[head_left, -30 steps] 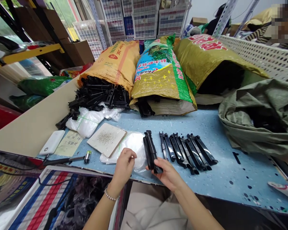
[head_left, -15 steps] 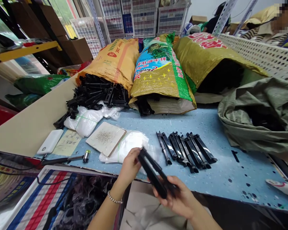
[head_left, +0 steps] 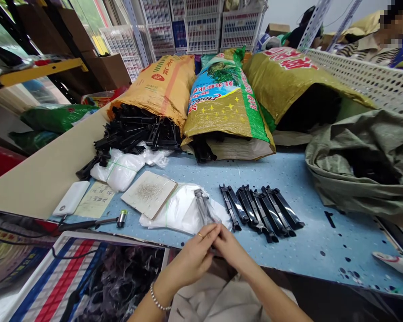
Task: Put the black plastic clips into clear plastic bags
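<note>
Close together at the table's front edge, my left hand [head_left: 195,256] and my right hand [head_left: 231,248] are both closed, fingertips meeting at the near end of a clear plastic bag [head_left: 211,209]. A long, narrow black plastic part [head_left: 201,203] shows greyish through the film and points away from me. Beneath it lies a stack of white plastic bags [head_left: 181,208] tied with a green band. My fingers hide the bag's near end. To the right of my hands, several similar black parts [head_left: 260,210] lie side by side in a row.
Behind stand an orange sack [head_left: 164,85] spilling black parts, a green-gold sack [head_left: 221,120] and a yellow sack [head_left: 278,76]. On the left are a square board [head_left: 149,192], a white power bank [head_left: 70,198] and a tool [head_left: 97,222]. A grey-green sack [head_left: 349,188] sits right.
The black part was bare between my two hands; now it is inside a clear bag, pointing away over the stack. My hands have come together at its near end.
</note>
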The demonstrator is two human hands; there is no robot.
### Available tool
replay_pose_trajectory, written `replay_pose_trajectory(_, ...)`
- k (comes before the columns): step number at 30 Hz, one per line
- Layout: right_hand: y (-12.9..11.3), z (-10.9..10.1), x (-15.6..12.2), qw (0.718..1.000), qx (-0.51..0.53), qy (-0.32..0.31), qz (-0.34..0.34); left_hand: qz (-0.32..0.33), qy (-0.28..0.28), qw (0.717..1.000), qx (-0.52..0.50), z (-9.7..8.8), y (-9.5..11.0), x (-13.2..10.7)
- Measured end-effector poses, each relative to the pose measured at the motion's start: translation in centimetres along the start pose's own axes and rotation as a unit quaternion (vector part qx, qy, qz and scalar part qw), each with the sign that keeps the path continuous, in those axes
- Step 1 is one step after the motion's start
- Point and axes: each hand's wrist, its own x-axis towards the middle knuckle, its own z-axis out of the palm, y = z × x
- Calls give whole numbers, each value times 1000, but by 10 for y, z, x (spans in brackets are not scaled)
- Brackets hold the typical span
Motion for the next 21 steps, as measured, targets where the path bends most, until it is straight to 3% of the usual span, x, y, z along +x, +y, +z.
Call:
replay_pose_trajectory(2,-5,0,-1,989,-98,-86,-69,-4,33,999,-19,-3,-4,0)
replay_pose_trajectory(4,-8,-4,-1,974,-139,-151,-96,-25,96,995,-31,-13,-2,-3)
replay_pose_trajectory(5,-8,-7,0,969,-161,-150,-108,-46,127,990,-33,-22,3,-8)
replay_pose_trajectory(8,0,-13,6,940,-281,-72,-179,-125,176,976,-20,-59,28,-37)
replay_pose_trajectory(11,13,-12,10,890,-382,-65,-241,-216,156,963,24,-96,44,-87)
replay_pose_trajectory(13,18,-9,10,879,-398,-75,-251,-293,104,949,57,-105,32,-122)
replay_pose_trajectory(15,19,-6,10,883,-390,-78,-251,-370,39,925,81,-97,2,-150)
replay_pose_trajectory(17,18,-4,10,893,-370,-82,-242,-442,-34,889,117,-78,-34,-168)
replay_pose_trajectory(19,15,-5,9,911,-336,-82,-227,-486,-85,855,161,-55,-60,-172)
replay_pose_trajectory(21,11,-7,8,939,-277,-66,-193,-473,-83,861,168,-37,-65,-158)
